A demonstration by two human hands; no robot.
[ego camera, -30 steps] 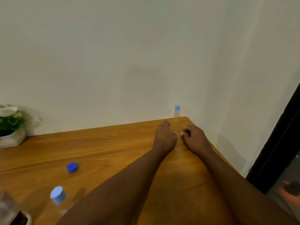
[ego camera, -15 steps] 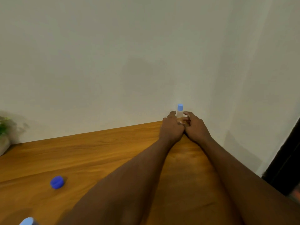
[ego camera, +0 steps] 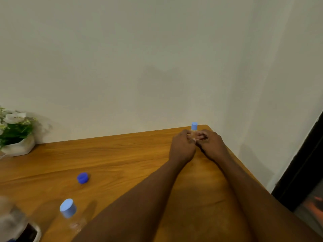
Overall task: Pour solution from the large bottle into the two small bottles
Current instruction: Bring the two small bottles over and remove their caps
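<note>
Pale-blue plastic caps the small bottle right of centre. Our fingers curl round its clear body from both sides, left hand and right hand meeting on it. It stands at the far right corner of the tabletop, and we judge a clumsy tug could send it over the edge. The second small bottle and the blurred large bottle sit lower left, with a loose dark-blue cap above them. We can read no label anywhere.

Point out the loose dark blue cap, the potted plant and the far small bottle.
dark blue cap (ego camera: pixel 82 177), head view: its top
potted plant (ego camera: pixel 19 145), head view: its white pot
far small bottle (ego camera: pixel 194 126), head view: its light blue cap
</note>
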